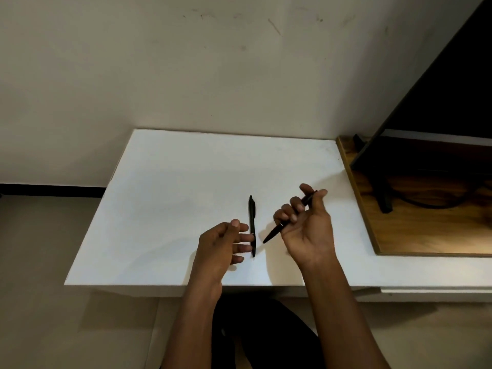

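The slim black plastic pen [252, 222] lies near-to-far on the white tabletop [173, 195], beside the slack-fingered left hand [222, 245]; the right hand [306, 225] grips a 2nd black pen [273, 233].

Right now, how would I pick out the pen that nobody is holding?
Find the white table against the wall. Near the middle of its front half a black pen lies flat, running straight away from the person, right beside the outstretched fingertips of the left hand. Unlike the second pen, gripped aslant in the right hand, it rests on the tabletop.
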A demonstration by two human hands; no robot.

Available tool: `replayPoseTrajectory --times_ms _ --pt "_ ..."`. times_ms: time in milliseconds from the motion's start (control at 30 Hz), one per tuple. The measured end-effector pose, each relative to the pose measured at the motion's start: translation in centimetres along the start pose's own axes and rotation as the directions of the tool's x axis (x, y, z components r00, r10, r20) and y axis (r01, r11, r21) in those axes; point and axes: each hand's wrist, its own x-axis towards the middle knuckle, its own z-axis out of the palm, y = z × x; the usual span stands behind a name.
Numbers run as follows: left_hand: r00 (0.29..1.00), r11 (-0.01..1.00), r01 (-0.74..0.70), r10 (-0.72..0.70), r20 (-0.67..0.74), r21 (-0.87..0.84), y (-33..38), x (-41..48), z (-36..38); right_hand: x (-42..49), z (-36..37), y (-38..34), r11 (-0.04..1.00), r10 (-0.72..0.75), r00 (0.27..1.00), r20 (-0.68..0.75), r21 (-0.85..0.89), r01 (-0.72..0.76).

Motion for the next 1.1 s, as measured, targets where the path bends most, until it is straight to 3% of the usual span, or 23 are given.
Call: replayPoseTrajectory --times_ms 200,367,1100 --pt "0.974 0.996 0.019 -0.038 0.224 0.088 -0.1 -0.5 0.7 0.1 -1.0 -1.6 0.962 0.025 1.000 -0.001 0.272 -0.024" --pt "0.957 0.997 0.007 -0.030 0.288 0.080 0.2 -0.8 0.7 0.3 -0.9 -1.9 0.932 0.003 1.000 0.010 0.362 -0.006" --pt "0.953 0.996 -0.030 0.053 0.298 -0.083 1.0 -1.1 0.8 0.5 -0.4 -1.5 0.930 -0.023 0.994 0.104 0.367 -0.017"
